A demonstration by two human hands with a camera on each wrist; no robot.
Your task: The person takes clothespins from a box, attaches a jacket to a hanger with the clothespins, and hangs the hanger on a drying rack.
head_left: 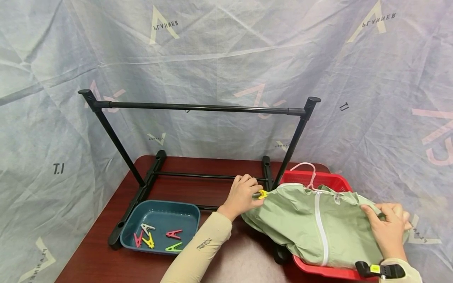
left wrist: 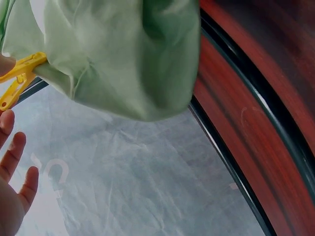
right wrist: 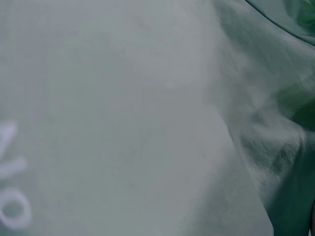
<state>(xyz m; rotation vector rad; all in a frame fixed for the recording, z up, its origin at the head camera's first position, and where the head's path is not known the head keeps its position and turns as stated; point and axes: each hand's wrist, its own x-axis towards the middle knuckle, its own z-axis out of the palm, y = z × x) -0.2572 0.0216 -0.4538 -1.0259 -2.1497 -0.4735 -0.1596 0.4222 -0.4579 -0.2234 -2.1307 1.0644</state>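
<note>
A light green zip jacket [head_left: 339, 224] with a white zipper hangs over a red basket [head_left: 329, 179]. The hook of a pink hanger [head_left: 307, 167] sticks up from its collar. At the jacket's left shoulder, my left hand [head_left: 243, 196] pinches a yellow clothespin [left wrist: 23, 73], whose tip meets the green cloth [left wrist: 118, 59]. My right hand [head_left: 387, 224] grips the jacket near its right shoulder, thumb in front. Only blurred pale green cloth [right wrist: 123, 123] fills the right wrist view, so the right fingers are hidden there.
A black rack [head_left: 205, 107] with a horizontal top bar stands on the dark red table [head_left: 95, 239]. Inside its left foot, a blue tray [head_left: 161, 206] holds several clothespins in red, yellow, green and white. Printed grey cloth [head_left: 212, 47] surrounds the table.
</note>
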